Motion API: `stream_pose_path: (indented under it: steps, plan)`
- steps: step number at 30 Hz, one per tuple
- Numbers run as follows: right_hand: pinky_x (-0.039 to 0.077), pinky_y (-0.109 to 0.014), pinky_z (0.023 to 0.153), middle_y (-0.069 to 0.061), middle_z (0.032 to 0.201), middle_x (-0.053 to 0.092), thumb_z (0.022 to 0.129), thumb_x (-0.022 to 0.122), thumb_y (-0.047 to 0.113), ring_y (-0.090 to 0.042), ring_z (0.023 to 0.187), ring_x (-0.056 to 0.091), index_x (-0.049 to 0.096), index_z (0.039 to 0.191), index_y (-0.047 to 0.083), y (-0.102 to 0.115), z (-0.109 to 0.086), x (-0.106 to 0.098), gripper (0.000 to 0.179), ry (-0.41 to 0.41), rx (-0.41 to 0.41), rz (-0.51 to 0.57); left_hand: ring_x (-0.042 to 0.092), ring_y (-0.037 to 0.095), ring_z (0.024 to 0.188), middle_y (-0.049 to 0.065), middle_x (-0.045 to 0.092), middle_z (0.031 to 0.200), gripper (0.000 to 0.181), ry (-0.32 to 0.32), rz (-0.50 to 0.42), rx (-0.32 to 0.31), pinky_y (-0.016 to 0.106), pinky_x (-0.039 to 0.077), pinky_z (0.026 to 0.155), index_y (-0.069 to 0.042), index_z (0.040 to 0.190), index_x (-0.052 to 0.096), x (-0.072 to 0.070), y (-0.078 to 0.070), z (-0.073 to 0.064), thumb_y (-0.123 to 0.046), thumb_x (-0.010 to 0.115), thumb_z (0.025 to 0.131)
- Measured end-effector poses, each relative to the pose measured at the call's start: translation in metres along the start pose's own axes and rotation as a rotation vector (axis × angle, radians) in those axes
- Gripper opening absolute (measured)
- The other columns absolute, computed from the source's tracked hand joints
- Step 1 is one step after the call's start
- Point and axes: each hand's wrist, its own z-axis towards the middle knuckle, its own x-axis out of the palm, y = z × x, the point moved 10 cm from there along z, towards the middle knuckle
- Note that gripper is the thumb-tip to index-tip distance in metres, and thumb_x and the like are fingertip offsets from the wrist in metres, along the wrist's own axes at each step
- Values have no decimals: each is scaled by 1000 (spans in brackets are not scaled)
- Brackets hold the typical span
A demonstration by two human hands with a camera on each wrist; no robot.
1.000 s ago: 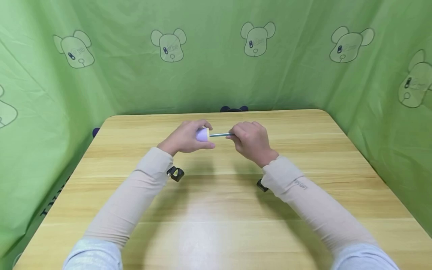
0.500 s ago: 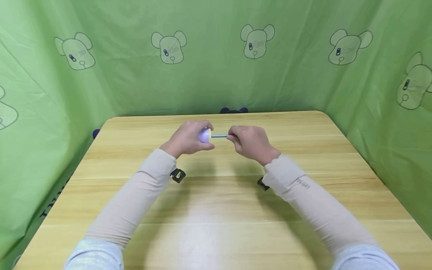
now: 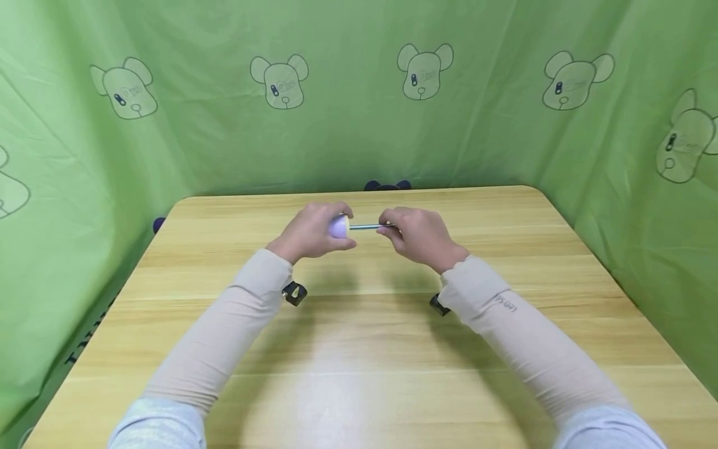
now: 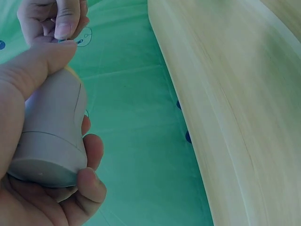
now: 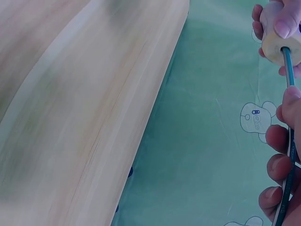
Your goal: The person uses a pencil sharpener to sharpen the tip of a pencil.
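My left hand [image 3: 307, 232] grips a pale lavender pencil sharpener [image 3: 338, 226] with a cream end face, held above the table. In the left wrist view the rounded sharpener body [image 4: 54, 127] lies in the palm, with the thumb along its upper side and fingertips curled around it. A thin blue-green pencil [image 3: 364, 227] runs level between the hands, its front end inside the sharpener's hole. My right hand [image 3: 422, 237] pinches the pencil a short way from that hole. The right wrist view shows the pencil's shaft [image 5: 288, 70] entering the cream face, the other fingers curled along its rear part.
Below the hands spreads a light wood table [image 3: 359, 349], its far edge just beyond them. Green fabric [image 3: 348, 137] with printed bear heads hangs around the back and sides. Black wrist mounts, such as the left one [image 3: 294, 293], stick out under the cuffs.
Over the last second my right hand has turned slightly and lowered a little, its pinch still on the pencil. My left hand and the sharpener have shifted marginally right. The pencil stays in the hole.
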Motion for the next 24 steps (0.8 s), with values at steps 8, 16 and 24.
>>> stream_pose_path:
  steps: [8, 16, 24]
  plan:
    - [48, -35, 49, 2, 74, 67, 90, 71, 20, -11, 57, 58, 68, 88, 11, -6, -3, 0, 10, 1, 13, -7, 59, 23, 87, 11, 65, 105, 50, -5, -24, -9, 33, 51, 70, -8, 119, 62, -1, 5, -2, -31, 81, 79]
    - [48, -35, 49, 2, 74, 67, 90, 71, 20, -12, 57, 58, 67, 87, 11, -11, -7, -5, 10, -6, 23, -27, 58, 23, 89, 10, 65, 105, 52, -5, -62, -56, 32, 51, 72, -9, 120, 61, -2, 13, -5, -32, 81, 78]
    - [48, -35, 48, 1, 75, 67, 88, 72, 20, -13, 58, 60, 67, 87, 10, -14, -13, -8, 11, -16, 31, -31, 58, 24, 90, 11, 65, 109, 52, -22, -86, -59, 33, 52, 72, -9, 120, 61, -2, 15, -8, -32, 82, 78]
